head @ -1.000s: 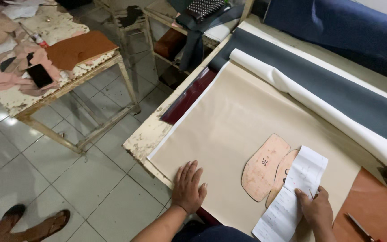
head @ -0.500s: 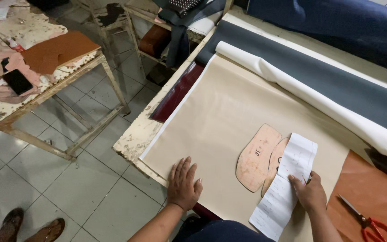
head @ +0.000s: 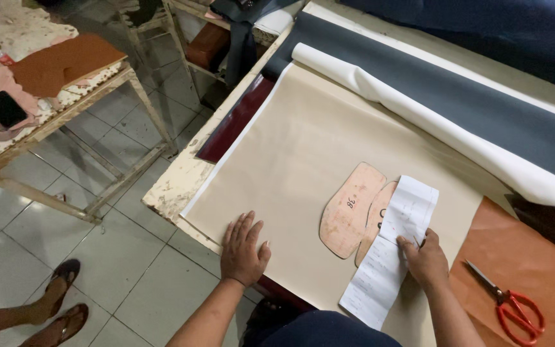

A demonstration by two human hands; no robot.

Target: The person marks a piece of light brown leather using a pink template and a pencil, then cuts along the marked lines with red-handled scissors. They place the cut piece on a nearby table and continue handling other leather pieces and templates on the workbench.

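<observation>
My left hand [head: 244, 249] lies flat, fingers spread, on the near edge of a beige sheet of material [head: 303, 148] spread over the worktable. My right hand [head: 424, 257] rests on a long white paper slip [head: 392, 250], fingers curled, with what looks like a thin pen tip at the fingers. The slip partly covers two pinkish sole-shaped cardboard patterns [head: 349, 209] lying side by side on the beige sheet.
Red-handled scissors [head: 509, 303] lie on an orange-brown sheet [head: 528, 257] at right. A white roll [head: 431, 122] and grey material [head: 457, 90] sit behind. A second table [head: 65, 96] with a phone [head: 4, 109] stands left. Another person's sandalled feet [head: 56, 302] are on the tiled floor.
The view has shifted so the table sits lower left and the scissors show fully. Both hands stay on the sheet and slip, almost unmoved.
</observation>
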